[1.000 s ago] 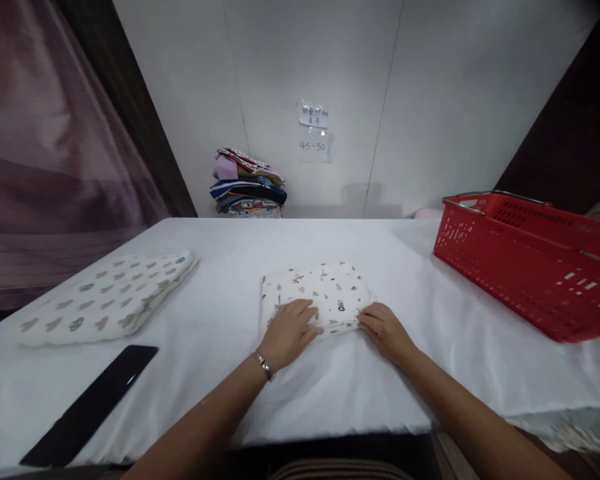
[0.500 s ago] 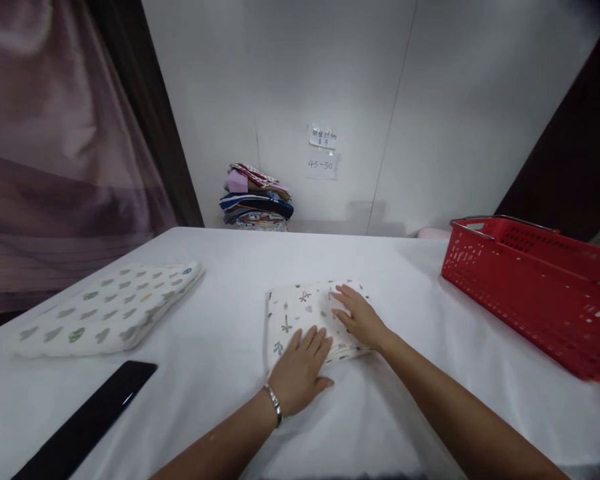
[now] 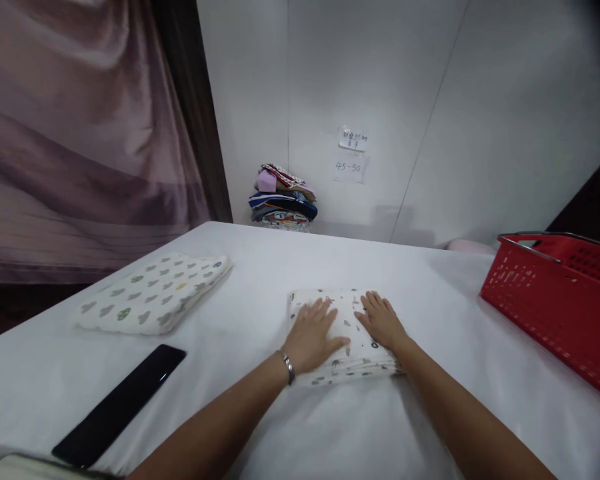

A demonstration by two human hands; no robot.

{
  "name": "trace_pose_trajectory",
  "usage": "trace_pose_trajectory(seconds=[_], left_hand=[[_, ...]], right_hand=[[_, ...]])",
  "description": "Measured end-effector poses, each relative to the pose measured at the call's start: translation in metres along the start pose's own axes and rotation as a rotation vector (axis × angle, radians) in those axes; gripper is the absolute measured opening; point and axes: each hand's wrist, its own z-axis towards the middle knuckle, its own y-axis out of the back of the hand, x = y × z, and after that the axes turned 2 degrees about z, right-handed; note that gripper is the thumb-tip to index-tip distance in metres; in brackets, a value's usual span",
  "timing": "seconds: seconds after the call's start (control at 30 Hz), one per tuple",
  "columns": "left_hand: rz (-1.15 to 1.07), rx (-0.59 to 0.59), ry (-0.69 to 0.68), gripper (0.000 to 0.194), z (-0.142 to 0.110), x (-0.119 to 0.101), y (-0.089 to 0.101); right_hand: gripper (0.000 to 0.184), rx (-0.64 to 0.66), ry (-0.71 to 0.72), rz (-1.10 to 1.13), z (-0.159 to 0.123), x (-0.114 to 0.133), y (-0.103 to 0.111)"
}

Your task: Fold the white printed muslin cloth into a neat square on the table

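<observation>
A folded white cloth (image 3: pixel 347 353) with small grey and brown prints lies in front of me on a white-covered table (image 3: pixel 260 267). My left hand (image 3: pixel 313 337), with a silver bracelet at the wrist, rests flat on its left part, fingers spread. On the right part of the same cloth lies my right hand (image 3: pixel 383 320), its fingers stretched out. Neither hand grips anything. Further left sits another folded white cloth (image 3: pixel 155 293) printed with grey cloud-like shapes, apart from both hands.
A long black flat object (image 3: pixel 123 403) lies at the front left. At the right stands a red plastic basket (image 3: pixel 555 307) with metal handles. A stack of folded fabrics (image 3: pixel 284 200) is by the back wall, left of paper labels (image 3: pixel 350 160). A pinkish curtain (image 3: pixel 80 133) hangs at the left.
The view has swung left, so most things sit further right. My left hand has moved further up onto the cloth, and my right hand now lies nearer its right edge.
</observation>
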Motion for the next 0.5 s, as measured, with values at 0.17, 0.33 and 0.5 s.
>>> trace_pose_trajectory(seconds=[0.17, 0.33, 0.5], left_hand=[[0.093, -0.030, 0.106, 0.069, 0.012, 0.031, -0.033], [0.102, -0.072, 0.081, 0.068, 0.008, 0.035, -0.047], [0.036, -0.106, 0.124, 0.061, 0.008, 0.040, -0.039]], right_hand=[[0.060, 0.026, -0.017, 0.027, -0.001, 0.001, 0.002], [0.060, 0.045, -0.033, 0.078, 0.002, 0.004, 0.007], [0.058, 0.067, -0.107, 0.258, -0.002, -0.006, 0.021]])
